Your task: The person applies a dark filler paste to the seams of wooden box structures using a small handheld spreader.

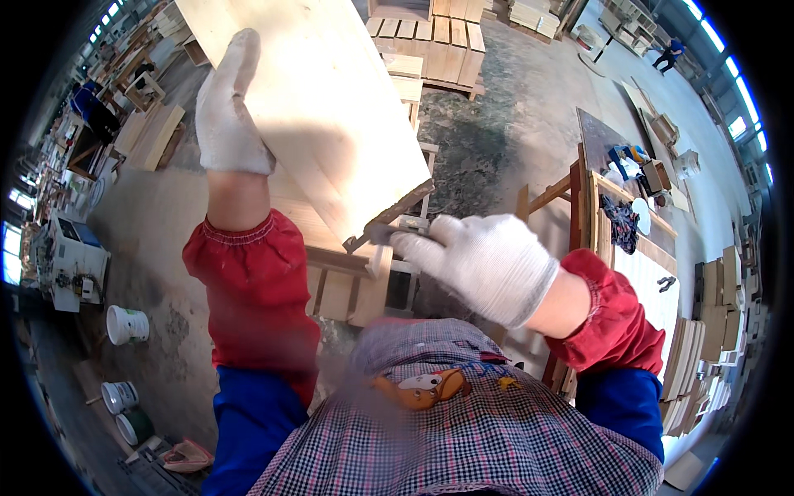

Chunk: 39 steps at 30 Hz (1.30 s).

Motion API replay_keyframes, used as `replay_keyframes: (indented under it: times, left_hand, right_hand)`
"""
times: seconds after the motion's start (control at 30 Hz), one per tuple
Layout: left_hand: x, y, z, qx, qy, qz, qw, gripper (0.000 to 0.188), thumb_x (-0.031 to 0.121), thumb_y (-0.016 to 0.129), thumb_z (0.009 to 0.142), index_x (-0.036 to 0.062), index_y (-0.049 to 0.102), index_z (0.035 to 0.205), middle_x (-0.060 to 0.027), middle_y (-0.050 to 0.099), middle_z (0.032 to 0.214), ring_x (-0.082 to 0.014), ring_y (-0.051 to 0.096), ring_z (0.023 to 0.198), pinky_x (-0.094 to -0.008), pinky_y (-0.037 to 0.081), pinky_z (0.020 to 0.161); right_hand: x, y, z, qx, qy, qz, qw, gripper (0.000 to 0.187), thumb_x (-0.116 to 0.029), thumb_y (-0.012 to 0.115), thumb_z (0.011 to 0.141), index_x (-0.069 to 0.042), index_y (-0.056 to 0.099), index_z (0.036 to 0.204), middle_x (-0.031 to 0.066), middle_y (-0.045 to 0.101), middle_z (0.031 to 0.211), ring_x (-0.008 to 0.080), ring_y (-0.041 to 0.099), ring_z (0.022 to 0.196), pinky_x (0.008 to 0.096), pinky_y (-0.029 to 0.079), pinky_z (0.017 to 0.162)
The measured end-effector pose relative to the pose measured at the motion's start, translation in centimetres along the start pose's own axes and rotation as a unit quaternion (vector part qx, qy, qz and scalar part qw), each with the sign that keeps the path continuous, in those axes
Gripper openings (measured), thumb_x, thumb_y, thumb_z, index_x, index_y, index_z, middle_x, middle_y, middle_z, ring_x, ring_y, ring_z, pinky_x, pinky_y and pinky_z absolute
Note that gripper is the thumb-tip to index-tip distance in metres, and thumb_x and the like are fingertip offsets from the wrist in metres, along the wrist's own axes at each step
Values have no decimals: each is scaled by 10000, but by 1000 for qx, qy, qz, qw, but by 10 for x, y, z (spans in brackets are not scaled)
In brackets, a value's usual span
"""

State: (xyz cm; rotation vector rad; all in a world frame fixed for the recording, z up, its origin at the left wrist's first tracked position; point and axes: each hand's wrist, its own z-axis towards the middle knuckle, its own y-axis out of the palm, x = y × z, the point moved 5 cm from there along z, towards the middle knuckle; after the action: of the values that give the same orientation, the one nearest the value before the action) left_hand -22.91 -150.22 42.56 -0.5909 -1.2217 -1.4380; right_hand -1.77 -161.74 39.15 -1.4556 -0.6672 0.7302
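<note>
A pale wooden board [322,99] is held up at a slant before me, its lower end toward my body. My left hand [231,116], in a white glove, grips its left edge, with the fingers partly out of sight. At the board's near end, a rough dark edge [397,211] shows. There my right hand [484,264], also gloved, is closed around a small dark greyish thing [382,233] that meets this edge; its kind is hard to tell. Below the board stands a wooden workpiece or bench [331,258], partly covered by it.
Slatted wooden crates [438,50] stand beyond the board. To my right is a wooden-framed table [583,207] with a dark patterned cloth [620,223] on it. White buckets [127,325] sit at the left near a white machine [76,256]. Two people work far off.
</note>
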Motion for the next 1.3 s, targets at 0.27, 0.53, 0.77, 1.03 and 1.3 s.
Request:
replay_keyframes:
  times: [0.27, 0.53, 0.77, 1.03, 1.3]
  left_hand:
    - [-11, -18, 8, 70, -12, -35, 997, 583, 323, 427, 1029, -32, 316, 1477, -119, 430, 1478, -245, 492, 1302, -406, 468, 1042]
    - [-8, -22, 7, 95, 27, 9, 995, 609, 324, 494, 1001, -96, 369, 1423, -179, 473, 1423, -260, 542, 1243, -381, 478, 1030]
    - [-45, -97, 31, -49, 44, 27, 997, 555, 283, 585, 953, -43, 449, 1382, -220, 549, 1315, -300, 604, 1133, -400, 486, 995]
    - [-40, -49, 7, 63, -89, -132, 985, 560, 334, 400, 1037, 20, 313, 1493, -99, 326, 1553, -264, 408, 1368, -431, 405, 1087]
    - [-52, -65, -17, -8, -24, -32, 999, 549, 261, 435, 1033, -40, 304, 1472, -184, 347, 1523, -261, 416, 1363, -407, 387, 1110]
  right_hand:
    - [91, 4, -30, 6, 94, -7, 996, 483, -34, 607, 776, -82, 588, 1256, 126, 651, 870, 297, 664, 751, 366, 546, 686]
    - [111, 34, -18, 47, -43, 429, 901, 388, -130, 552, 925, 41, 560, 1273, 219, 620, 1232, 295, 618, 1101, 371, 465, 954]
    - [111, 39, -11, -25, -34, 425, 904, 377, -93, 596, 857, -45, 632, 1230, 158, 679, 1163, 244, 659, 1033, 328, 503, 894]
    - [107, 46, -27, -18, 40, 473, 880, 409, -76, 534, 849, -39, 591, 1253, 115, 649, 976, 204, 604, 900, 311, 481, 853]
    - [101, 37, -51, 108, 139, 522, 834, 489, -54, 494, 878, -57, 521, 1366, 108, 633, 1083, 164, 574, 957, 299, 469, 894]
